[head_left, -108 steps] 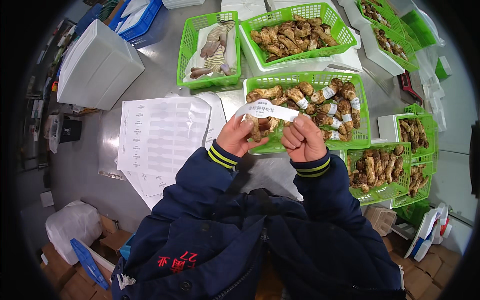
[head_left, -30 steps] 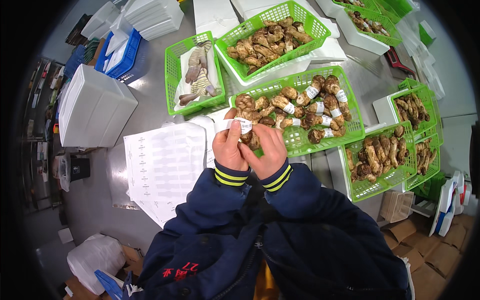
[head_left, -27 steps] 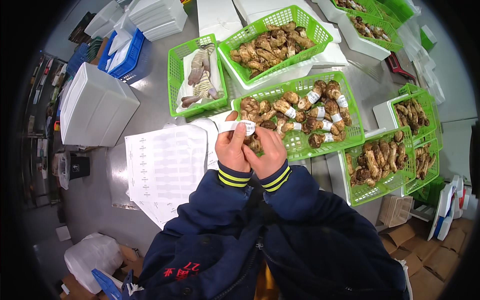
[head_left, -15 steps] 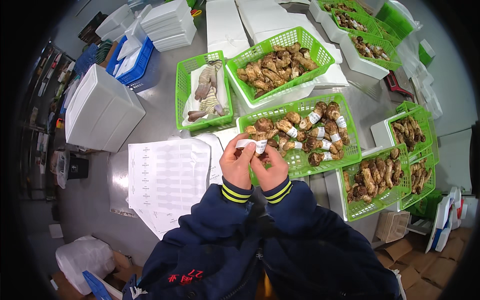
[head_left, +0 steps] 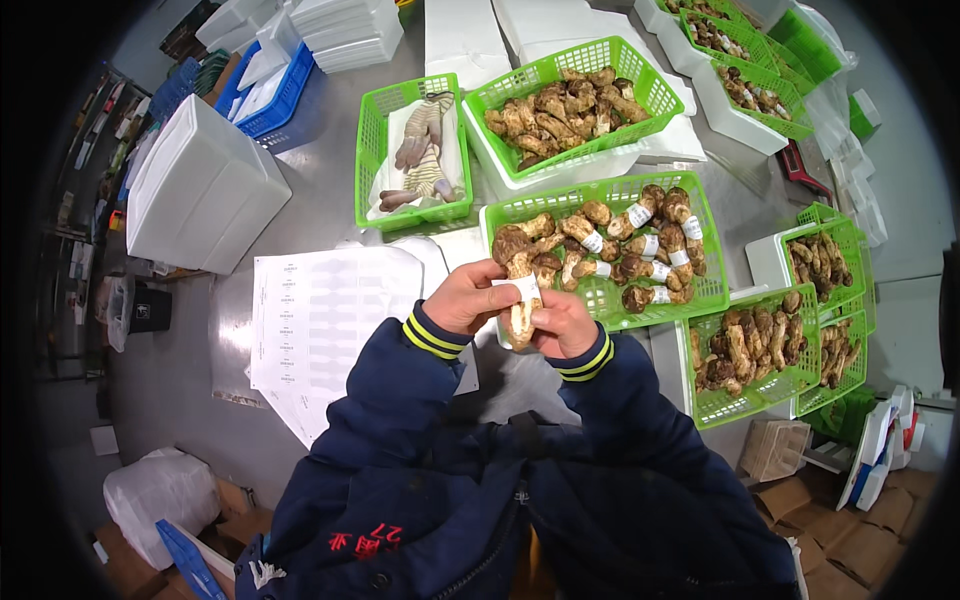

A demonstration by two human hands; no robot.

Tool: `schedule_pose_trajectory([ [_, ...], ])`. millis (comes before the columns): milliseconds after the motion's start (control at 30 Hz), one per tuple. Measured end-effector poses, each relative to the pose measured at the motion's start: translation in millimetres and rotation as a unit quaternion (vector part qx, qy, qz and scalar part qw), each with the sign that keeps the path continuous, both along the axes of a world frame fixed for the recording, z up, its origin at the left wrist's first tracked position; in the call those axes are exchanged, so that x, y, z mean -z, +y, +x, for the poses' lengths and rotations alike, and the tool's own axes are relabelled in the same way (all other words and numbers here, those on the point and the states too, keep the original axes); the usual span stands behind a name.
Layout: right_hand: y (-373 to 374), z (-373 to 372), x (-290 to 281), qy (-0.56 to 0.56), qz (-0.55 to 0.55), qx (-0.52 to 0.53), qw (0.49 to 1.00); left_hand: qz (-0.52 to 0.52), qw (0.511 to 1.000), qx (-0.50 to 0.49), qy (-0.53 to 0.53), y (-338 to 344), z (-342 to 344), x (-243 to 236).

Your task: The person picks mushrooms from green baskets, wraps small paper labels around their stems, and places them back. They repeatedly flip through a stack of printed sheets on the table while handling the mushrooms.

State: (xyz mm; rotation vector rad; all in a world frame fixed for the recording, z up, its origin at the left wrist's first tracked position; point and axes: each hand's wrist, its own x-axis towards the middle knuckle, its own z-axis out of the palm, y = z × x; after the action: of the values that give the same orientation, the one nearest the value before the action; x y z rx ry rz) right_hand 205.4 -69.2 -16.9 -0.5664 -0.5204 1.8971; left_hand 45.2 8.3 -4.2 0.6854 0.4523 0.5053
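Between my hands is a pale-stemmed, brown-capped mushroom (head_left: 512,245), held upright with a white paper band (head_left: 526,286) across its stem. My left hand (head_left: 468,298) pinches the band and stem from the left. My right hand (head_left: 565,326) grips the lower stem from the right. Just beyond them, a green basket (head_left: 713,258) holds several mushrooms, many banded with white labels. To the left lie printed label sheets (head_left: 330,335) on the steel table (head_left: 225,320).
A green basket (head_left: 368,140) with striped gloves and another (head_left: 660,80) of loose mushrooms stand behind. More mushroom baskets (head_left: 715,405) line the right, near a red device (head_left: 800,170). A white foam box (head_left: 200,190) and blue crate (head_left: 265,100) stand left.
My hands have drawn slightly apart, the left moving left and the right rightward. The mushroom between them now stands in plain view, its band around the stem instead of largely hidden by fingers.
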Motion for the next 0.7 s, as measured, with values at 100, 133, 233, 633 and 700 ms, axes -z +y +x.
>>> schedule_pose_trajectory([
  [100, -3.5, -11.1, 8.4, 0.072, 0.001, -0.03, 0.997, -0.001, 0.998, 0.053, -0.038, -4.8, -0.2, -4.9],
  [133, -6.5, -13.2, 8.7, 0.098, -0.01, -0.038, 0.994, -0.003, 0.996, 0.076, -0.053, -4.7, -1.0, -6.4],
  [233, -8.7, -13.1, 14.2, 0.202, -0.01, -0.102, 0.974, 0.019, 0.991, 0.086, -0.097, -4.7, 3.3, 8.1],
  [633, -40.8, -15.4, 0.0, 0.382, -0.014, -0.097, 0.919, 0.159, 0.967, 0.017, -0.198, -31.8, 62.9, 22.9],
  [700, -46.3, -5.9, -6.0, 0.361, -0.006, -0.073, 0.93, 0.161, 0.963, 0.024, -0.216, -34.9, 74.5, 23.4],
])
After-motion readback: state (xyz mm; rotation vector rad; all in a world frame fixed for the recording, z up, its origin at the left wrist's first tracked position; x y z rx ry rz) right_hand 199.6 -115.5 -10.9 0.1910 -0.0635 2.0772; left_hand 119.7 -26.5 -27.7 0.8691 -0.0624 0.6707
